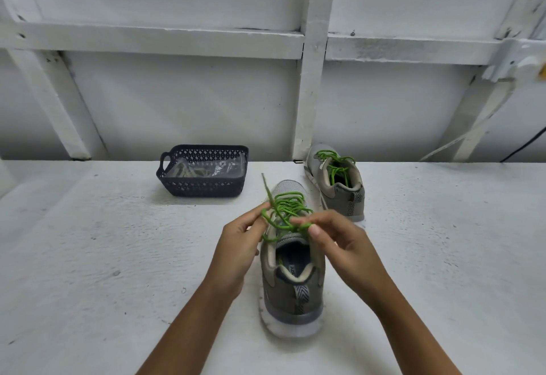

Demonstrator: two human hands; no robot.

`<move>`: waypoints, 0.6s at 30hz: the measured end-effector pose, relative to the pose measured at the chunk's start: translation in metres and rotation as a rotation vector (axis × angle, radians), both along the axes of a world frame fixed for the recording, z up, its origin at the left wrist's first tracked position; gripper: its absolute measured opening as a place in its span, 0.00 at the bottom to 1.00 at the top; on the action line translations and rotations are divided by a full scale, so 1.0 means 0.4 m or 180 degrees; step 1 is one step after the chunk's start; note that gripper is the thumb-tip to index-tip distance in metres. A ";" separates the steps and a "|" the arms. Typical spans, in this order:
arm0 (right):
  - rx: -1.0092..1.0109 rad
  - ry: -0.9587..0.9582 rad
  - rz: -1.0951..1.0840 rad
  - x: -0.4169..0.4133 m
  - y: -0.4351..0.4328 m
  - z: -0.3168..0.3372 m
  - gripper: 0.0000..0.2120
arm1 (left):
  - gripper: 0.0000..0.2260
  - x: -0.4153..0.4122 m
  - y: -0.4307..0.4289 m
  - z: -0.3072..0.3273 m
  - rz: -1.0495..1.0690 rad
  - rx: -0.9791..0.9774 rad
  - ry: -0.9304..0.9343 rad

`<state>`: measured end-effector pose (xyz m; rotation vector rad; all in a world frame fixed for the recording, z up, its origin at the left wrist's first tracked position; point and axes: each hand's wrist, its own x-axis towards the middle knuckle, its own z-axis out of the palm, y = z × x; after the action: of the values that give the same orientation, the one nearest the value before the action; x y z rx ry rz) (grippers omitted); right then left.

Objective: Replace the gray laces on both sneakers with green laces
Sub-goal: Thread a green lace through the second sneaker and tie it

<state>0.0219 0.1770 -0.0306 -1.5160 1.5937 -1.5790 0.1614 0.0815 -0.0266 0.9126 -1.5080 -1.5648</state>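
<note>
A grey sneaker (pixel 292 280) stands in front of me, heel toward me, threaded with a green lace (pixel 288 206). My left hand (pixel 239 244) pinches one strand of that lace at the shoe's left side; its free end sticks up and away. My right hand (pixel 334 238) pinches the other strand over the tongue. A second grey sneaker (pixel 339 185) sits farther back on the right, laced in green (pixel 335 165).
A dark plastic basket (pixel 204 185) stands at the back left of the white table (pixel 103 256); it holds a clear bag and what look like pale laces. A white wall with beams (pixel 310 79) rises behind the table.
</note>
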 end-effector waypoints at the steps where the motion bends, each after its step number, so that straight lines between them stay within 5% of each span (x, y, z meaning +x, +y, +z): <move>1: 0.0054 0.0295 0.0039 -0.001 0.003 -0.008 0.06 | 0.11 -0.001 0.004 0.006 -0.0087 -0.0219 0.0022; 6: -0.0058 0.0904 -0.0008 -0.005 0.017 -0.041 0.12 | 0.08 0.009 0.013 -0.030 -0.0539 -0.1792 -0.0817; 8: -0.0202 0.0645 -0.0093 -0.007 0.022 -0.041 0.12 | 0.07 0.019 0.008 -0.044 -0.0645 -0.2195 -0.1073; 15: -0.0233 -0.0529 -0.0961 -0.035 0.012 -0.025 0.12 | 0.30 0.041 0.027 0.002 -0.1394 -0.3098 -0.2258; 18: 0.0223 -0.0488 -0.1114 -0.043 -0.013 -0.025 0.08 | 0.26 0.031 0.037 0.012 -0.1493 -0.3115 -0.2497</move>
<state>0.0048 0.1719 -0.0405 -1.0926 1.8773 -1.7506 0.1739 0.0963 -0.0217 0.5914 -2.8112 -0.4865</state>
